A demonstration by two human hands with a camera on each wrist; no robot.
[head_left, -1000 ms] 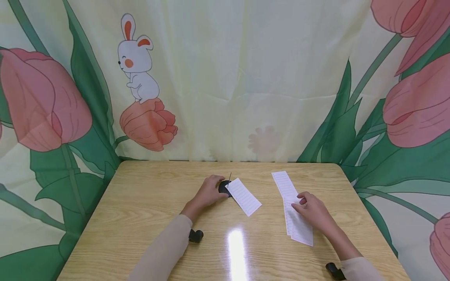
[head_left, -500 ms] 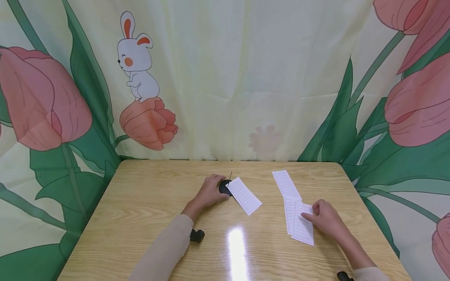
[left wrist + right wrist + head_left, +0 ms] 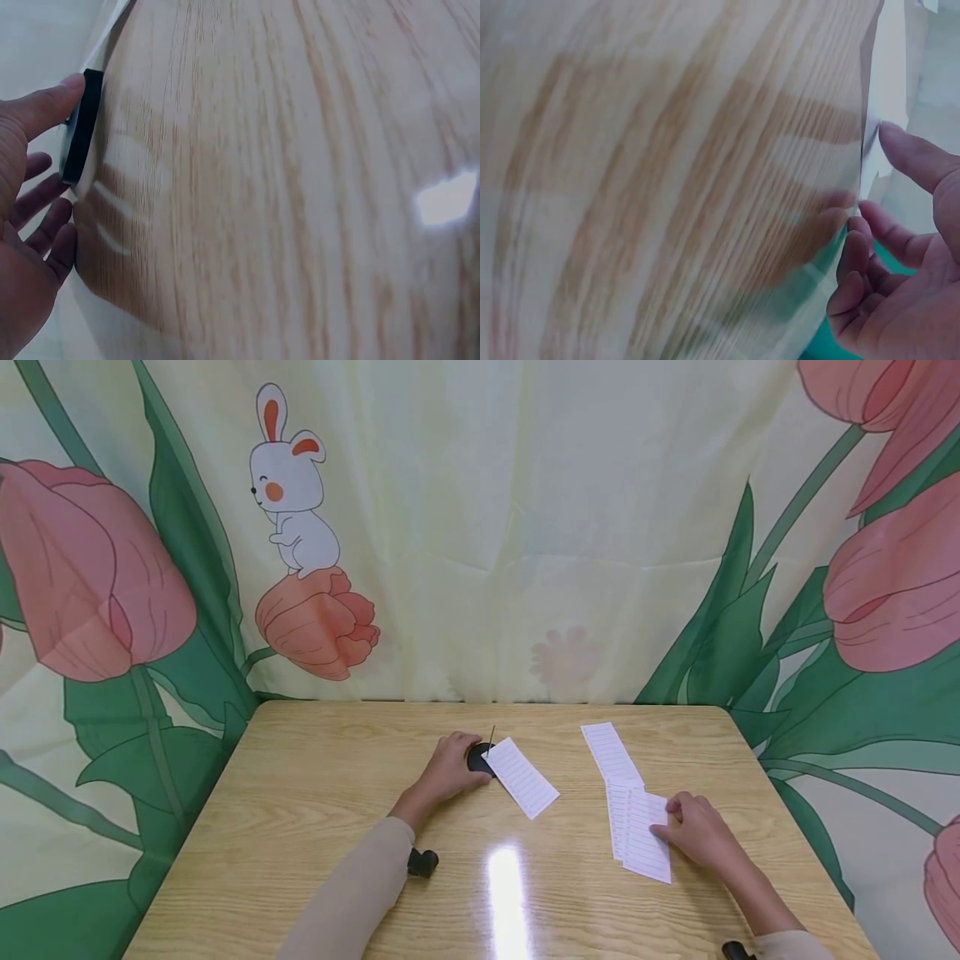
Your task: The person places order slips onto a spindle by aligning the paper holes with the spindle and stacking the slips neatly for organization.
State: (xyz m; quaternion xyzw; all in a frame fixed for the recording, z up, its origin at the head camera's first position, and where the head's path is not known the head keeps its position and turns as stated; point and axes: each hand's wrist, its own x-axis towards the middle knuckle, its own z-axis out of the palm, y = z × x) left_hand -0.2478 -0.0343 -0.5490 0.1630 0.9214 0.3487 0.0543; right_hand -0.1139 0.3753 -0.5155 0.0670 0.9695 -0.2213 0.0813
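My left hand [image 3: 450, 767] grips the rim of a round black base, part of a receipt spike [image 3: 477, 758] with a thin upright needle. The left wrist view shows the thumb on one side of the black base [image 3: 84, 127] and fingers at the other. A lined white paper slip [image 3: 522, 778] slants over the spike, its upper corner at the needle. At the right, my right hand [image 3: 701, 831] pinches the right edge of the nearest lined slip [image 3: 645, 839]. In the right wrist view, the thumb touches that slip [image 3: 885, 75] while the other fingers curl by its edge.
Another slip [image 3: 611, 752] lies farther back, and one more [image 3: 618, 814] is partly covered by the nearest slip. The wooden table [image 3: 337, 743] ends at a flower-printed curtain [image 3: 465, 527]. Black wrist devices [image 3: 422, 862] sit below the forearms.
My right hand has drawn back rightward from over the slips to the nearest slip's right edge. My left hand stays at the black base.
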